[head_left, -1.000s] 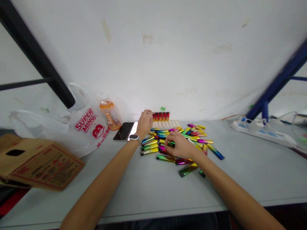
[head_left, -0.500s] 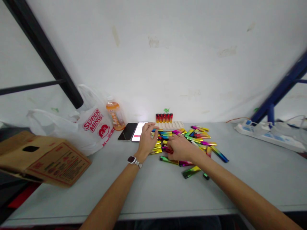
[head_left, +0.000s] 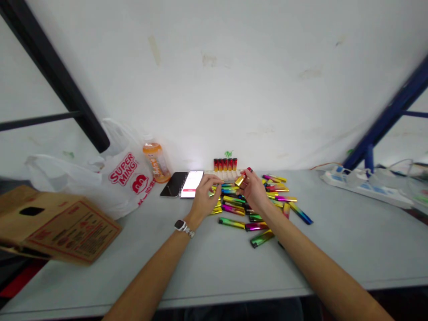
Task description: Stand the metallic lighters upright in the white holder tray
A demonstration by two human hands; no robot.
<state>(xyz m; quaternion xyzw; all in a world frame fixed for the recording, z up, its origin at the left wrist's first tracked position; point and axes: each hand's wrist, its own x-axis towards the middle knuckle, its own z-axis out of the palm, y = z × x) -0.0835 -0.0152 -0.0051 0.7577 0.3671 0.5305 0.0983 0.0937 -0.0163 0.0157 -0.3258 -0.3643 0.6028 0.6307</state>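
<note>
In my right hand (head_left: 254,191) is a shiny red-and-gold lighter (head_left: 240,180), pinched between thumb and fingers and tilted above the pile. My left hand (head_left: 205,195), with a watch on its wrist, hovers at the pile's left side. Its fingers are bent and a little apart from the thumb, with nothing visible between them. Below both hands lie many loose metallic lighters (head_left: 233,209) in mixed colours. Behind them, a pale slotted tray (head_left: 210,173) holds a row of several upright red-and-gold lighters (head_left: 225,165); my hands cover part of it.
Two phones lie left of the pile, one dark (head_left: 174,184) and one lit (head_left: 193,183). Farther left are an orange drink bottle (head_left: 157,162), a white plastic bag (head_left: 117,196) and a cardboard box (head_left: 72,232). A power strip (head_left: 366,187) lies at right, by the wall.
My right hand has risen from the pile with a red-and-gold lighter and moved toward the tray. My left hand stays near the phones. The view has shifted slightly.
</note>
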